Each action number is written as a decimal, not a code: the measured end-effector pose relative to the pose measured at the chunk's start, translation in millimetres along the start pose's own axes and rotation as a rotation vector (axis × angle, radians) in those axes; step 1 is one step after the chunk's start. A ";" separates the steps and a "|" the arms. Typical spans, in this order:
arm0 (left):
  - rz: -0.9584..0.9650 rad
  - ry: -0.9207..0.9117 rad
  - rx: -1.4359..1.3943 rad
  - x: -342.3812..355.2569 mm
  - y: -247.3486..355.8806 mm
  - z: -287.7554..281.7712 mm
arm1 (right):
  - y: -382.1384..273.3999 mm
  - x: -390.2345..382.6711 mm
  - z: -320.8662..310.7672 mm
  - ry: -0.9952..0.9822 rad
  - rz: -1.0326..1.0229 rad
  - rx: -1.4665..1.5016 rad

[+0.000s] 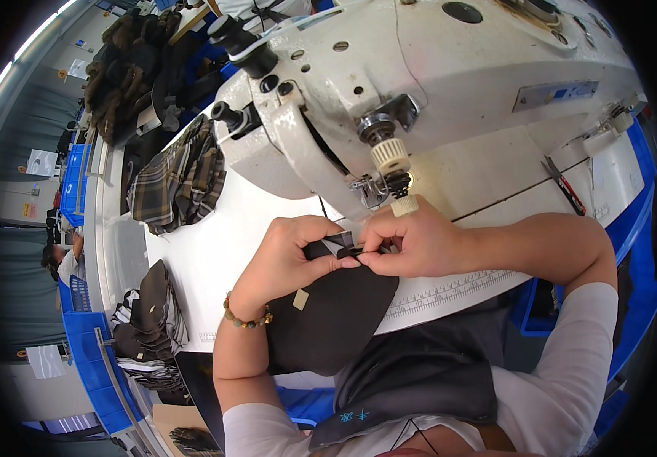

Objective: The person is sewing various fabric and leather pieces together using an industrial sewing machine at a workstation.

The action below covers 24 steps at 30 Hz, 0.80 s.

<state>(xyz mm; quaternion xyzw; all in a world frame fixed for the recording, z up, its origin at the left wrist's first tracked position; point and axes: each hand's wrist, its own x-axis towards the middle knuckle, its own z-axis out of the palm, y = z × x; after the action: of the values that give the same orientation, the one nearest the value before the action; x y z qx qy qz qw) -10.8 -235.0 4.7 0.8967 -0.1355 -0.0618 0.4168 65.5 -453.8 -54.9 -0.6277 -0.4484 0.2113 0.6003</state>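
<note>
Your left hand (290, 251) and right hand (412, 245) meet at the far edge of a dark brown, rounded piece of fabric (328, 320), fingertips pinching a small folded black strip there. Both hands are clenched on that cloth. It lies on the white worktable (214, 251), hanging over the near edge toward your lap, just in front of the needle and presser foot (389, 186) of the white industrial sewing machine (435, 84). You appear to be aligning the edge before stitching; next, it would need sliding squarely under the foot. Plaid fabric pieces (180, 179) lie farther left.
</note>
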 end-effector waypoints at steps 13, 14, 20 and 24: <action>-0.139 -0.018 -0.207 2.7 1.8 6.3 | -2.6 2.3 -2.6 0.004 -0.010 0.026; -0.147 -0.018 -0.230 1.8 1.0 7.0 | -3.1 1.8 -2.1 0.005 -0.010 0.025; -0.198 -0.026 -0.300 -1.6 4.8 4.9 | -2.0 0.8 2.0 0.035 -0.022 0.057; -0.255 -0.016 -0.266 -2.6 3.2 1.7 | -4.6 4.3 2.0 0.051 0.111 0.174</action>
<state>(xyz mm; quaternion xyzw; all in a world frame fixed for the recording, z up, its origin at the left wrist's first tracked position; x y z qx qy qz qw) -14.4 -237.4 6.0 0.8431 -0.0145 -0.1388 0.5194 64.6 -449.7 -49.8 -0.6020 -0.3776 0.2663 0.6512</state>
